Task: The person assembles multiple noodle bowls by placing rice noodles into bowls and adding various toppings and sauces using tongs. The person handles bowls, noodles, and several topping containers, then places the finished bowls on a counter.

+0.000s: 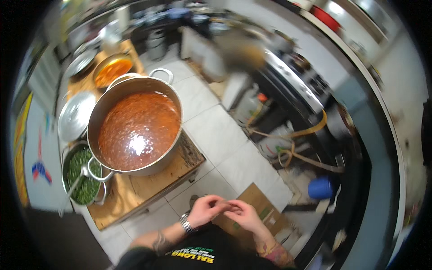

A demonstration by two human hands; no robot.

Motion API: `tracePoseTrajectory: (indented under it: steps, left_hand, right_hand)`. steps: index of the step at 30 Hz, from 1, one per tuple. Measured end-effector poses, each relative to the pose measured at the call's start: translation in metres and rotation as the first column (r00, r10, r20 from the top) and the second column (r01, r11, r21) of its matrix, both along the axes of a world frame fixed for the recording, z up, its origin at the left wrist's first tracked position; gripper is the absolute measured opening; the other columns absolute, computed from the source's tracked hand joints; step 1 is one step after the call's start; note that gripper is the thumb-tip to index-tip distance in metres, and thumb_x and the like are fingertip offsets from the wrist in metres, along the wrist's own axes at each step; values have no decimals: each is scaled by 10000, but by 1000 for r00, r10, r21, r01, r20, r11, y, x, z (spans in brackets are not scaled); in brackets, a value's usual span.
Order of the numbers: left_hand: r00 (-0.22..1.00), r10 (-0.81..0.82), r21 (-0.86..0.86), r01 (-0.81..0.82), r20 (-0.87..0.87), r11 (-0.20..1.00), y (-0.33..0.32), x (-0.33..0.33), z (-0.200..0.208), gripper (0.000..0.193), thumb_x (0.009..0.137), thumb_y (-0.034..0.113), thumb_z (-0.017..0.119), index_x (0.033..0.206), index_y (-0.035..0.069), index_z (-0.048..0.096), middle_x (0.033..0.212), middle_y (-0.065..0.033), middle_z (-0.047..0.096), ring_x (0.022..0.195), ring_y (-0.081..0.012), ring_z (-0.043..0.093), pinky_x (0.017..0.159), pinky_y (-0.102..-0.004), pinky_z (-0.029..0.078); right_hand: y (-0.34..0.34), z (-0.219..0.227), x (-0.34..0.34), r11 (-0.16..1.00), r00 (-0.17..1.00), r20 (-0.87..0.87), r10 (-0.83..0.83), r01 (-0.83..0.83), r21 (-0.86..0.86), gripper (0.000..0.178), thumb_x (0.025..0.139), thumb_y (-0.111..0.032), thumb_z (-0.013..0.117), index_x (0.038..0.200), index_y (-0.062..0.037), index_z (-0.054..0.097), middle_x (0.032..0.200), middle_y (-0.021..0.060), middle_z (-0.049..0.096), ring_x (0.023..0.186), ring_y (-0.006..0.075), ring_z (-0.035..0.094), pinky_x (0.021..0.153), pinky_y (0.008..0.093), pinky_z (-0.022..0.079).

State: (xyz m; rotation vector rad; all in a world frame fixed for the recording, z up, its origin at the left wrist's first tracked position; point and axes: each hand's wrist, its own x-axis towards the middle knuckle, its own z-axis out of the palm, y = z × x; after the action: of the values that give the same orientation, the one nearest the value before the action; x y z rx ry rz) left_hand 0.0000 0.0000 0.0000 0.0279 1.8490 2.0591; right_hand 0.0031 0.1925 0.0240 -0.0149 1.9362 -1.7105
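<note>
My left hand [204, 211], with a metal watch on its wrist, meets my right hand [243, 216] in front of my dark shirt. Fingers of both are curled and pressed together at the tips; whether something small lies between them is hidden. Ahead and to the left, apart from my hands, a large metal pot [155, 169] full of reddish-brown soup [135, 117] stands on a wooden table [141, 186]. Beside it is a smaller pot holding chopped greens [78, 168], with a ladle [76, 184] resting across it.
Farther along the table are a round metal lid [74, 119] and a pan of orange food [114, 72]. A stove [292, 78] with a yellow hose [312, 130] runs along the right. Cardboard [252, 200] lies on the tiled floor, near a blue container [320, 188].
</note>
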Motion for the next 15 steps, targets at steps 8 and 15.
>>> tracePoseTrajectory:
  steps: [8,15]
  left_hand:
    - [954,-263,-20,263,-143,965,100,-239,10,345,891,225,664,1167,35,582,1053,-78,641,937,-135,593,841,-307,481]
    - [735,581,163,-658,349,735,82,-410,-24,417,967,362,521,1219,30,535,1089,-99,629,868,-207,642,759,-317,522]
  right_hand:
    - [131,-18,-208,968,971,-26,-239,236,-90,175,834,56,656,1006,54,620,861,47,652,786,98,605,746,218,486]
    - [202,-43,-465,975,980,-194,41,3,221,161,825,-67,707,941,30,653,825,-1,636,685,47,540,606,203,433]
